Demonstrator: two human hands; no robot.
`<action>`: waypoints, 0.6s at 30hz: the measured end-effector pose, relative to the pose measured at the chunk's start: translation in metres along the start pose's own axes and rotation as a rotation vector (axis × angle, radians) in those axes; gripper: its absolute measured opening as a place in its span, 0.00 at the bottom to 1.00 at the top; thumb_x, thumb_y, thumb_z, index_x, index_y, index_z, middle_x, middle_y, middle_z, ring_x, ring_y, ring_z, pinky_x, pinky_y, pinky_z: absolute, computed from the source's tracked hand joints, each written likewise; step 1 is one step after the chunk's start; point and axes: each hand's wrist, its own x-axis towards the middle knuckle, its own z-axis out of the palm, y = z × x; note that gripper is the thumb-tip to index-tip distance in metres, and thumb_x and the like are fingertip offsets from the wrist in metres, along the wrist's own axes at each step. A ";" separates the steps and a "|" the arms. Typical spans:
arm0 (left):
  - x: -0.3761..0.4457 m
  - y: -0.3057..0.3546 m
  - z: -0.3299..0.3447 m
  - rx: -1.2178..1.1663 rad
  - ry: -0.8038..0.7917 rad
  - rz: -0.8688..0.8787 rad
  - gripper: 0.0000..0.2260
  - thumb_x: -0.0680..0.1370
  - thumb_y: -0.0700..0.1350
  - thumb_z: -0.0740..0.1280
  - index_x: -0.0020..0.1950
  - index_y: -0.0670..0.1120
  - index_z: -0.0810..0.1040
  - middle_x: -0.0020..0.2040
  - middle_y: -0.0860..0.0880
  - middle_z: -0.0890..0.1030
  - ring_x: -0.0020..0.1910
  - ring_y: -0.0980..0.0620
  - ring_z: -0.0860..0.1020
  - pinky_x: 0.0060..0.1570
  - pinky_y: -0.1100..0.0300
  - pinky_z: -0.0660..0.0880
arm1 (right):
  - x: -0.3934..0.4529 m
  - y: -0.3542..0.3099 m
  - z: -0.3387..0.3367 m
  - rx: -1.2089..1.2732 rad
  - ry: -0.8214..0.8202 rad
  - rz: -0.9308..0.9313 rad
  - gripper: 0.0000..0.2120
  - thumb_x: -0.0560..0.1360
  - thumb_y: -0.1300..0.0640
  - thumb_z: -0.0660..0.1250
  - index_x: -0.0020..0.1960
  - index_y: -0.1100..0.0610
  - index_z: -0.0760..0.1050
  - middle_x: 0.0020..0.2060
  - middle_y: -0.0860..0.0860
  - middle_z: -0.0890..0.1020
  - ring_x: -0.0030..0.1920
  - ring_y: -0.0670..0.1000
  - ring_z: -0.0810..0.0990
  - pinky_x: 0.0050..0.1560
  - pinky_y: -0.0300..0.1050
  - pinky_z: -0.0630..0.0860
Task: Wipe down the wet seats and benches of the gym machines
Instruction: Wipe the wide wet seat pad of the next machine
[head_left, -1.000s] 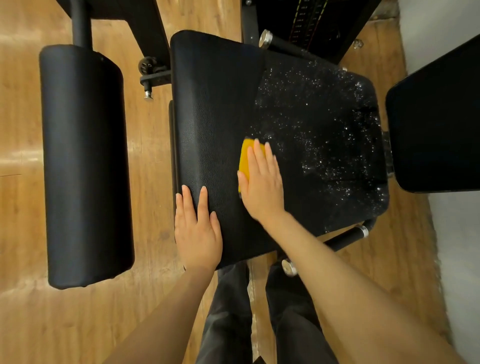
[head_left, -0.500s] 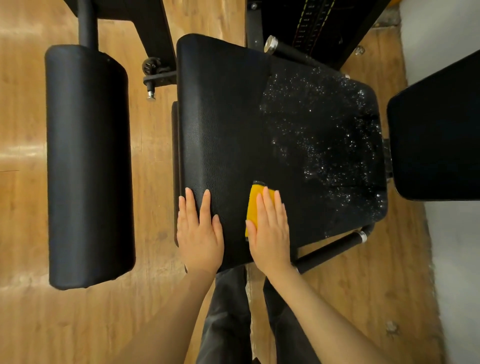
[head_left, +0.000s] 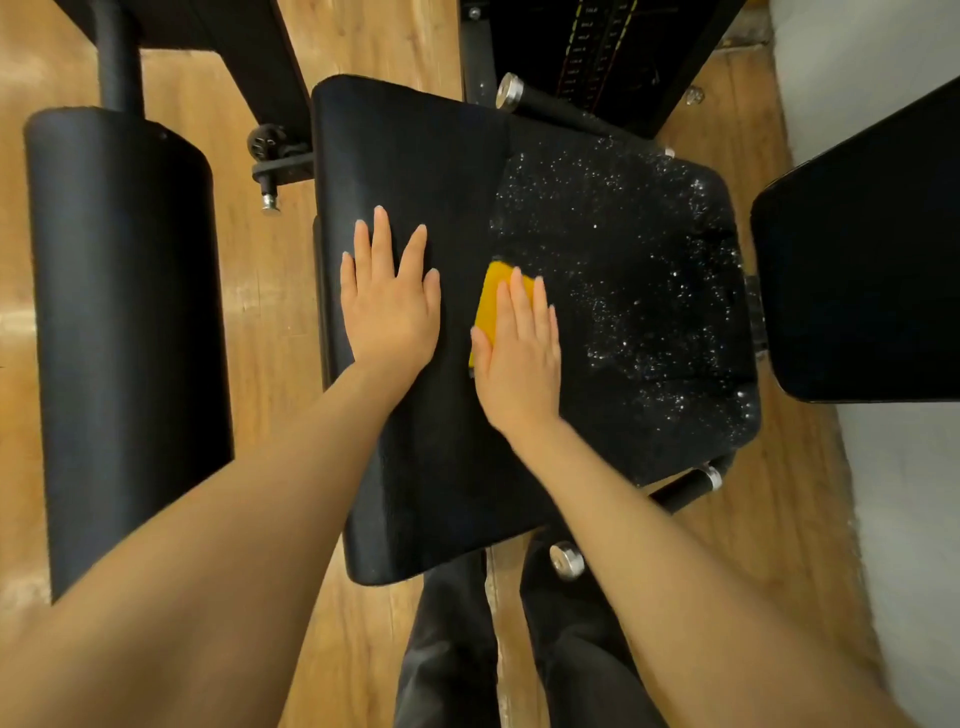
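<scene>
Padding on the black textured vinyl seat (head_left: 426, 467) looks firm, dry under the left hand (head_left: 390, 306), which lies flat with fingers spread. Just beside it, the right hand (head_left: 519, 353) presses a soft, light yellow sponge (head_left: 493, 296) flat-fingered at the edge of the water droplets (head_left: 639, 270); pressing from above suits it.

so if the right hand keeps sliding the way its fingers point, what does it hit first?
Likely the wet, droplet-covered patch of the seat. The right hand lies flat on the yellow sponge, fingers pointing up-frame; nothing solid shows before the seat's far edge.
</scene>
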 end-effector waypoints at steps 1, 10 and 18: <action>0.001 0.001 0.003 0.043 -0.011 -0.002 0.22 0.83 0.53 0.51 0.78 0.52 0.56 0.80 0.45 0.48 0.78 0.44 0.45 0.76 0.47 0.46 | -0.019 0.001 0.003 0.021 -0.007 0.020 0.30 0.81 0.44 0.46 0.79 0.57 0.48 0.78 0.52 0.48 0.78 0.53 0.43 0.77 0.52 0.45; -0.002 0.001 0.010 0.153 0.015 0.005 0.23 0.83 0.54 0.48 0.79 0.52 0.53 0.80 0.45 0.48 0.78 0.44 0.44 0.76 0.47 0.46 | -0.057 0.023 0.010 -0.054 -0.100 0.023 0.31 0.80 0.42 0.43 0.78 0.56 0.45 0.78 0.52 0.47 0.78 0.53 0.43 0.75 0.52 0.44; -0.002 0.002 0.012 0.145 0.042 0.014 0.23 0.83 0.53 0.49 0.79 0.52 0.54 0.80 0.44 0.50 0.78 0.43 0.46 0.76 0.46 0.47 | 0.033 0.027 -0.008 0.038 -0.005 0.123 0.31 0.81 0.44 0.46 0.78 0.58 0.46 0.78 0.52 0.47 0.78 0.54 0.41 0.77 0.53 0.44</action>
